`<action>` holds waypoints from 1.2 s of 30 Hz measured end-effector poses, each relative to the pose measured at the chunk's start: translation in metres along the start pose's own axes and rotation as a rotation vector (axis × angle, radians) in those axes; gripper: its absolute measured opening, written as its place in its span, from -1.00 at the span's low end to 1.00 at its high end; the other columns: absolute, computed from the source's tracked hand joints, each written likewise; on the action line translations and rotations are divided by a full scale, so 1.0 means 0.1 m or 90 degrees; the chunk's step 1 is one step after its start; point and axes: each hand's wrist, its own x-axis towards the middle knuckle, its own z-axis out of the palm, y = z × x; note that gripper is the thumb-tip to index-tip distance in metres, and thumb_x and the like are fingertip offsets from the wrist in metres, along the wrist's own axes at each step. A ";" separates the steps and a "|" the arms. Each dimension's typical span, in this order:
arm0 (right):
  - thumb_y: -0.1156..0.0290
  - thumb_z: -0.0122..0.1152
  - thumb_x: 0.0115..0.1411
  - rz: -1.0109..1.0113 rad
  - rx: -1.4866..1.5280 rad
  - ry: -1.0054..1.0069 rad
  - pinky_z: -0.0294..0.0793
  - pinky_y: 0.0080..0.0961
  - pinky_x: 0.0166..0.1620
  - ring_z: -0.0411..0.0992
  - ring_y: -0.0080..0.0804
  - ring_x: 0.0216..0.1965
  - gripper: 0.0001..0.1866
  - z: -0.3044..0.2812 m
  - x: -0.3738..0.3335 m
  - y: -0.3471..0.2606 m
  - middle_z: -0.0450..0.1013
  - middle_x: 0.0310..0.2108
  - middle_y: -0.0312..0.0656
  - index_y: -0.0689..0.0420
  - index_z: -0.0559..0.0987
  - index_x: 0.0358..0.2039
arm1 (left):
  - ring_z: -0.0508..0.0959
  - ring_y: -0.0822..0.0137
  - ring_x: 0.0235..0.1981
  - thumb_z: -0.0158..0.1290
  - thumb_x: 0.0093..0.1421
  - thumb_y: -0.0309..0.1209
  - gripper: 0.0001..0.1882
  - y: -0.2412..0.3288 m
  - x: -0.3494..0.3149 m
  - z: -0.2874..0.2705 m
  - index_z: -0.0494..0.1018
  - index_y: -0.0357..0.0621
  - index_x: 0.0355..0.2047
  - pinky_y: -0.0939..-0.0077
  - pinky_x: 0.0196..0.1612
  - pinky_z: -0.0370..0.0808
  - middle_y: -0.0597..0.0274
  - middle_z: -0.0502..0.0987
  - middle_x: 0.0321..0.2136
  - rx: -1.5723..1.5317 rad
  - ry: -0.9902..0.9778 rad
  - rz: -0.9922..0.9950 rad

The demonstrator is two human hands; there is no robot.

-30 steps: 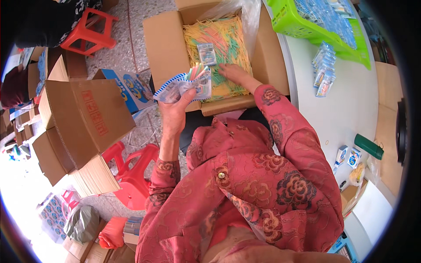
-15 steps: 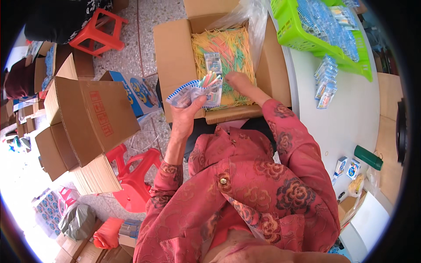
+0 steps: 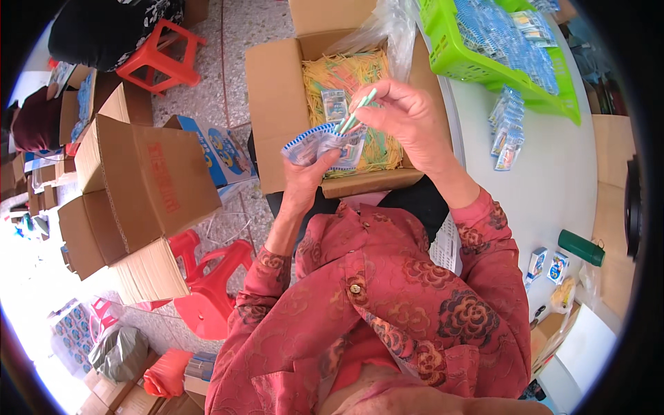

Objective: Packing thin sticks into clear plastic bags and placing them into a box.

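Left hand (image 3: 304,182) pinches a clear, blue-striped bag (image 3: 318,144) between thumb and fingers; the bag is above the near part of an open brown carton (image 3: 274,114), its mouth toward the right hand (image 3: 415,123); that hand pinches a few thin sticks (image 3: 371,95) (pale green and pinkish) between thumb and fingertips, their lower ends at the bag's mouth; whether they are inside it, I cannot tell; the carton holds a mass of loose sticks (image 3: 332,68), yellow, green and pink, with a small printed packet (image 3: 335,102) lying on top; at right, a white table (image 3: 553,173) bears a green basket (image 3: 449,61) of blue-edged packets, with further packets (image 3: 508,133) overlapping just beside it.
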 end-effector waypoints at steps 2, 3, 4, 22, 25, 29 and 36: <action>0.55 0.14 0.04 0.038 -0.025 0.018 0.34 -0.62 -0.17 0.34 -0.61 -0.27 -0.91 0.01 -0.01 0.07 0.41 -0.35 -0.28 0.20 0.49 -0.39 | 0.47 0.47 -0.31 0.12 -0.01 -0.59 -0.73 0.02 -0.01 0.00 0.42 -0.30 -0.24 0.55 -0.22 0.43 0.26 0.50 -0.33 0.001 -0.001 -0.002; 0.55 0.14 0.04 0.037 -0.025 0.016 0.34 -0.62 -0.17 0.34 -0.61 -0.27 -0.91 0.01 -0.01 0.11 0.41 -0.35 -0.28 0.20 0.49 -0.39 | 0.48 0.47 -0.31 0.12 -0.01 -0.59 -0.72 0.03 -0.02 0.00 0.42 -0.29 -0.24 0.55 -0.22 0.43 0.26 0.50 -0.33 0.000 -0.001 -0.005; 0.53 0.17 0.03 0.018 -0.035 0.024 0.34 -0.64 -0.19 0.35 -0.62 -0.29 -0.92 0.02 0.00 0.15 0.41 -0.37 -0.30 0.20 0.49 -0.42 | 0.48 0.47 -0.31 0.12 -0.01 -0.59 -0.72 0.03 -0.02 0.00 0.42 -0.29 -0.24 0.55 -0.22 0.43 0.26 0.50 -0.33 0.001 0.000 -0.004; 0.44 0.05 0.16 0.022 -0.125 0.003 0.33 -0.67 -0.19 0.31 -0.71 -0.31 -0.81 -0.10 -0.21 0.40 0.43 -0.33 -0.37 0.23 0.52 -0.25 | 0.49 0.42 -0.27 0.10 -0.01 -0.62 -0.62 0.12 0.01 0.10 0.36 -0.27 -0.13 0.50 -0.17 0.45 0.22 0.48 -0.24 -0.023 -0.047 0.001; 0.43 0.05 0.15 0.053 -0.062 0.039 0.34 -0.72 -0.25 0.30 -0.75 -0.36 -0.81 -0.05 -0.20 0.29 0.43 -0.39 -0.41 0.24 0.54 -0.27 | 0.48 0.43 -0.24 0.06 0.03 -0.58 -0.66 0.14 -0.02 0.10 0.37 -0.27 -0.13 0.49 -0.14 0.42 0.24 0.48 -0.23 -0.011 -0.065 0.016; 0.46 0.03 0.16 0.064 -0.055 0.052 0.29 -0.75 -0.27 0.30 -0.75 -0.36 -0.82 -0.11 -0.23 0.25 0.44 -0.42 -0.39 0.24 0.53 -0.27 | 0.42 0.43 -0.16 -0.09 0.19 -0.38 -0.71 0.09 -0.04 0.06 0.34 -0.24 -0.11 0.47 -0.08 0.38 0.25 0.45 -0.20 -0.042 -0.001 -0.005; 0.42 0.01 0.18 -0.055 -0.146 0.161 0.29 -0.73 -0.28 0.31 -0.72 -0.37 -0.80 -0.25 -0.28 0.07 0.43 -0.41 -0.39 0.26 0.52 -0.27 | 0.49 0.26 -0.23 -0.19 0.25 -0.23 -0.67 0.18 -0.02 0.13 0.31 -0.26 -0.17 0.35 -0.13 0.42 0.11 0.47 -0.26 -0.030 -0.022 -0.054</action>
